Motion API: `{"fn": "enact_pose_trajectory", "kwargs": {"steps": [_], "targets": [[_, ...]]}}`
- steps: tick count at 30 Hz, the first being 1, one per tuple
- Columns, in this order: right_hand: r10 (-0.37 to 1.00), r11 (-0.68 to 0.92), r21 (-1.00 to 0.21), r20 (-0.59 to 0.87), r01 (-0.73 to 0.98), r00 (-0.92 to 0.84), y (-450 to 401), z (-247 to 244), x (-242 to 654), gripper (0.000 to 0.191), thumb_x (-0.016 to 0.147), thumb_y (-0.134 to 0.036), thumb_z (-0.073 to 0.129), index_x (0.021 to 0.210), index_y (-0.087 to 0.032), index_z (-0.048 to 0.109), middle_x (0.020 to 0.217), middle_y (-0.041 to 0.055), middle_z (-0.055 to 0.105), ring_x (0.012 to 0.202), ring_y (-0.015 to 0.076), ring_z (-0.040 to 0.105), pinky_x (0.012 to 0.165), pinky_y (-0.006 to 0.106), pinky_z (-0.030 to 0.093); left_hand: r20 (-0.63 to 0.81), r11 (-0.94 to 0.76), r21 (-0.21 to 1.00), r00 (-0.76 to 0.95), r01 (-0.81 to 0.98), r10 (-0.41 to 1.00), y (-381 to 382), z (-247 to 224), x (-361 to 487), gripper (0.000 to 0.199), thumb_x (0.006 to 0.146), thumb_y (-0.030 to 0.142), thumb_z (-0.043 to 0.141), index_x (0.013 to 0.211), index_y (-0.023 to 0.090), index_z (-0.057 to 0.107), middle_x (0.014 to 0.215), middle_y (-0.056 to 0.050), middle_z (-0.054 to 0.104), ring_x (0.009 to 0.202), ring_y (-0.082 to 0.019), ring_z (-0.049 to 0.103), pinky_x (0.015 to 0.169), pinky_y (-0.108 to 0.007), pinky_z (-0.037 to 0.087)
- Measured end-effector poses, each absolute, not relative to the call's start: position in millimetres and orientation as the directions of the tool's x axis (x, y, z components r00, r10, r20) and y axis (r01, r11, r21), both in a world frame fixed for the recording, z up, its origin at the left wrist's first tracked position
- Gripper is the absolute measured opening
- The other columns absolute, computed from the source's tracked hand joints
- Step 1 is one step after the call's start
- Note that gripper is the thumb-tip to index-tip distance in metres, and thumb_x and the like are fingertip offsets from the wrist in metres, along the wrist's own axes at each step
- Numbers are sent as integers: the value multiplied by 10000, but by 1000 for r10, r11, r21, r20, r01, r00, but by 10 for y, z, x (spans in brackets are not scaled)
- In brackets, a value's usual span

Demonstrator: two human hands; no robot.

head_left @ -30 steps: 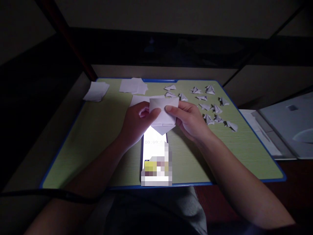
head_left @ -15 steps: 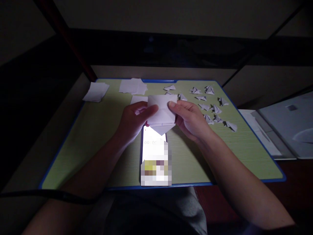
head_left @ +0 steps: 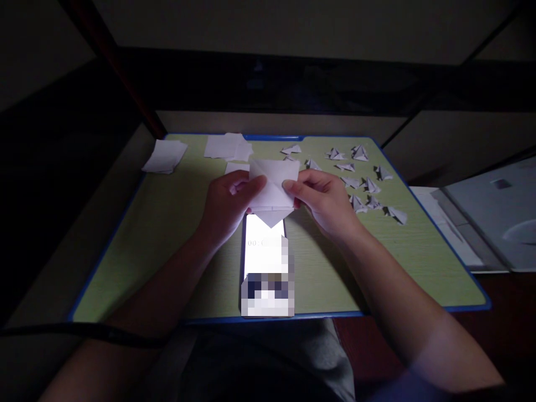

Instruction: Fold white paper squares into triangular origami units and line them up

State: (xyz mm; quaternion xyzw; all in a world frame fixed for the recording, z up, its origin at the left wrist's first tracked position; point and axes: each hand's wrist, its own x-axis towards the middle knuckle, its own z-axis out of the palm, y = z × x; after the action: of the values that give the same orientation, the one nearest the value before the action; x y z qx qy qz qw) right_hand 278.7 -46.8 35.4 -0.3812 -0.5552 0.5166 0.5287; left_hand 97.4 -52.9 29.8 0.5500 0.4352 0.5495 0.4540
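Note:
A folded sheet of white paper (head_left: 274, 187) is held up over the middle of the table, with a triangular flap pointing down toward me. My left hand (head_left: 232, 201) pinches its left edge, thumb on the face and the other fingers behind. At the right edge my right hand (head_left: 324, 201) grips it the same way, its thumb pressing the face. Just below the paper lies a lit phone (head_left: 263, 257) showing timer digits, its lower part blurred out. The fingertips behind the paper are mostly hidden.
Several small folded paper pieces (head_left: 369, 185) are spread over the table's far right. Stacks of white paper (head_left: 164, 156) and loose sheets (head_left: 226, 146) lie along the far left and back. The green table (head_left: 167, 223) has a blue rim. A dark cable (head_left: 84, 331) crosses at lower left.
Both hands have shifted the folded paper slightly to the left and tilted it a little. My right thumb sits a bit lower on its face.

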Motion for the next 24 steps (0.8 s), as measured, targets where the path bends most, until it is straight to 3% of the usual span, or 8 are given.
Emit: {"fn": "enact_pose_trajectory", "kwargs": {"steps": [9,17,24], "targets": [[969,214,-968,228,-130,-98,-453,338,2790,160,786,-278,753,678,-195,668,535,-49,550,475,76,443,460,233,314,242,-246,968,75,47,967,-586,425,994,272,752,420,742,781,162,661,731,-40,697,663,-155,656,536,-236,491],[961,217,-966,237,-141,-146,-497,410,2732,181,700,-320,806,718,-208,665,596,-44,591,519,90,503,481,239,402,217,-218,972,24,90,976,-544,379,975,234,765,404,703,759,181,635,685,-33,678,569,-148,612,414,-228,394],[960,254,-959,266,-126,-90,-496,394,2738,171,722,-331,802,723,-212,681,579,-48,566,502,87,489,466,233,393,204,-208,978,100,35,974,-588,425,985,247,726,350,721,878,169,650,741,-30,682,678,-174,665,444,-209,456]]}}
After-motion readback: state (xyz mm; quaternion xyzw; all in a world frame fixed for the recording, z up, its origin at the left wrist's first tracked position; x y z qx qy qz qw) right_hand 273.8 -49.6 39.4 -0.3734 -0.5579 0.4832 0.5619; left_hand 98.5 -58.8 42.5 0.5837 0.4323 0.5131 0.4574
